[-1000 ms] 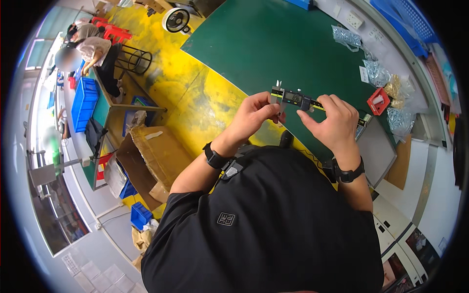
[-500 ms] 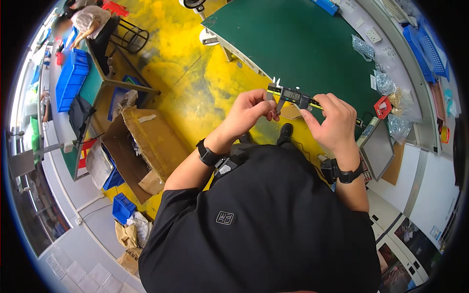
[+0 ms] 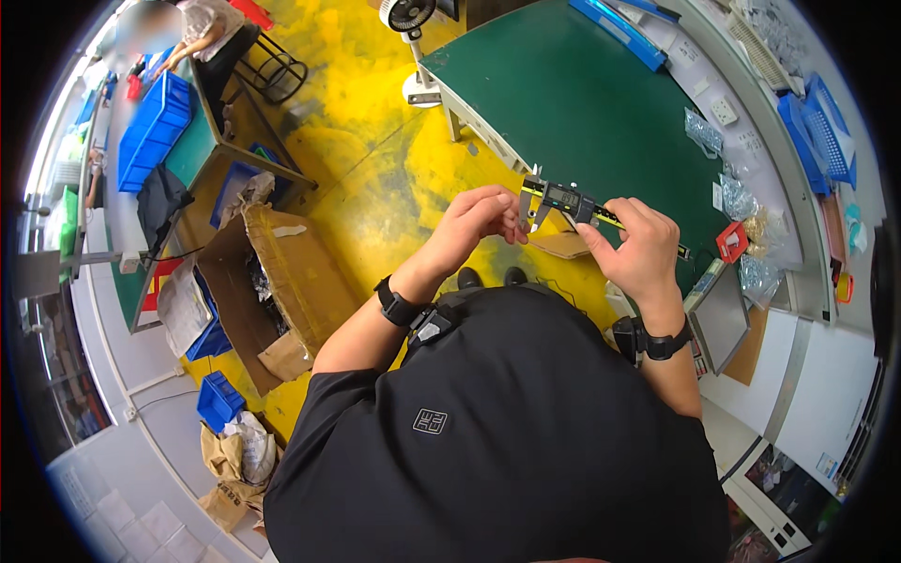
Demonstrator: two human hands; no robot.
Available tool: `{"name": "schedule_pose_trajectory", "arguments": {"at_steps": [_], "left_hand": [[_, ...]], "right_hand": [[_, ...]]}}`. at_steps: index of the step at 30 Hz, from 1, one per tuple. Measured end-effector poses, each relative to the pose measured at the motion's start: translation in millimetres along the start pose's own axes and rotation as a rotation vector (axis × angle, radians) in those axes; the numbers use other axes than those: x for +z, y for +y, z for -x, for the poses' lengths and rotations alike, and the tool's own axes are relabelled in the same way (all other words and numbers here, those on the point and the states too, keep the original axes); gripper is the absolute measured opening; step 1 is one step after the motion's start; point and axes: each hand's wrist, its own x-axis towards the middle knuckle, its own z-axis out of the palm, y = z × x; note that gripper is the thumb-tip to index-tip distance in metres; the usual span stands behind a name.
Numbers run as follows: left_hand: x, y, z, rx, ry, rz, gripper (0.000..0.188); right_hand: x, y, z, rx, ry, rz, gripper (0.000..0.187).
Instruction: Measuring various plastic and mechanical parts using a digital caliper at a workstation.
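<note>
My right hand (image 3: 638, 246) is closed around the beam of a black digital caliper (image 3: 569, 201), its thumb under the slider beside the display. The caliper is held level in front of me, jaws toward my left hand (image 3: 474, 225). That hand is closed, thumb and fingers curled together right beside the jaws. Whatever it pinches, if anything, is too small or hidden to make out. The lower jaws (image 3: 536, 220) look slightly apart, and I cannot tell whether anything sits between them.
Ahead on the right stands a green-topped table (image 3: 563, 84) with plastic bags (image 3: 737, 199) and a red bin (image 3: 731, 242) along its edge. A white fan (image 3: 413, 56) is beyond. An open cardboard box (image 3: 300, 272) stands at left, near another person (image 3: 202, 33) at a bench.
My left fingertips have drawn back a little from the caliper's jaws. The view has shifted, bringing more of the fan into sight. My feet stand closer together.
</note>
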Motion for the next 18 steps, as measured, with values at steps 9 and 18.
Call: {"name": "schedule_pose_trajectory", "arguments": {"at_steps": [9,18], "left_hand": [[-161.3,-139.5,35.2,-0.256,0.449,-1.260,0.038],[-253.1,-334.4,300.0,-0.752,0.612,-1.053,0.013]], "right_hand": [[-4.8,41.3,10.5,0.073,0.036,-0.003,0.034],[-18.1,101.1,43.7,0.229,0.049,0.039,0.033]]}}
